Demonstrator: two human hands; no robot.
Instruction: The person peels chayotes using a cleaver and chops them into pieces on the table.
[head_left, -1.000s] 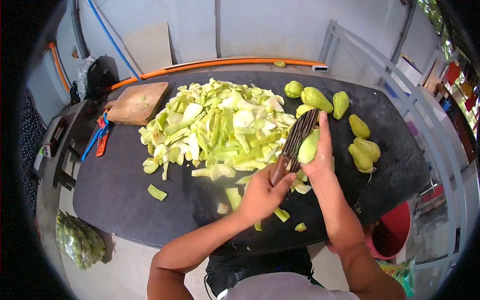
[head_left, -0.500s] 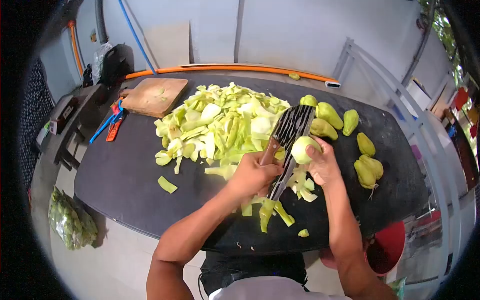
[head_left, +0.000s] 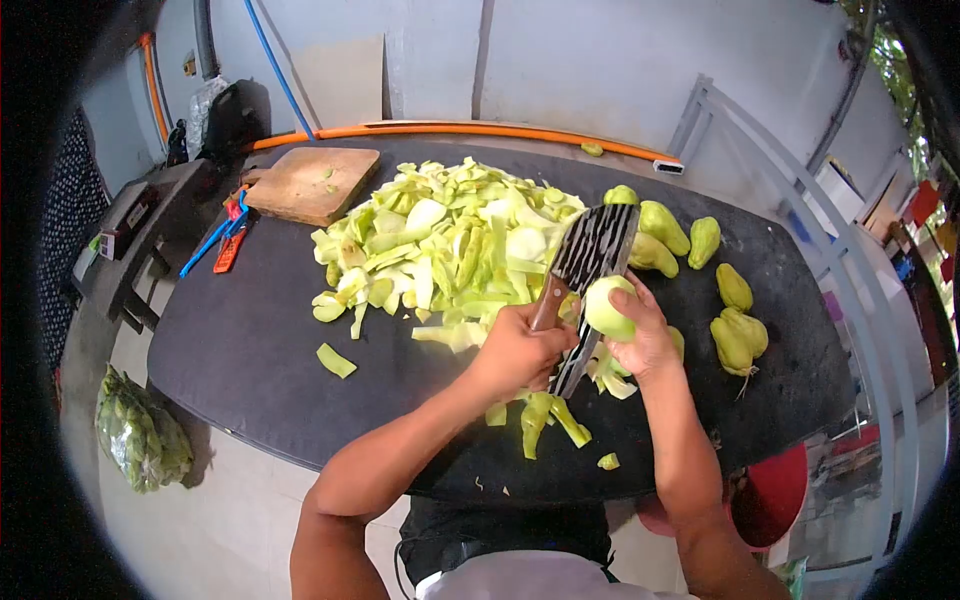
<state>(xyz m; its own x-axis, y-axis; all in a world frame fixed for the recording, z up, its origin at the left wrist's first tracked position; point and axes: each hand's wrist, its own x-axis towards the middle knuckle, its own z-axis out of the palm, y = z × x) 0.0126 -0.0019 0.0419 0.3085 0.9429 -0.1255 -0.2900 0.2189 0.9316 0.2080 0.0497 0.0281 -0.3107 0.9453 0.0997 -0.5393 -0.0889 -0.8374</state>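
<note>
My left hand (head_left: 518, 352) is closed around the brown wooden handle of a cleaver (head_left: 598, 243), its broad blade patterned black and silver. A narrow strip with the same pattern runs down past my fingers; I cannot tell how it joins the blade. In my right hand (head_left: 645, 335) is a pale, peeled-looking chayote (head_left: 607, 308), held against or very near the blade's right side. Beyond my hands spreads a large heap of green peelings and pale slices (head_left: 450, 235). Several curled strips (head_left: 537, 420) lie beneath the blade.
Whole chayotes (head_left: 738, 340) lie along the right of the dark table (head_left: 260, 380). A wooden cutting board (head_left: 313, 185) rests at the back left beside a red-and-blue tool (head_left: 230, 240). Below are a red bucket (head_left: 775, 500) and a plastic bag of green produce (head_left: 140, 430).
The cleaver's blade has tilted slightly and shifted a little to the right. Both hands keep their holds, and the chayote stays close to the blade.
</note>
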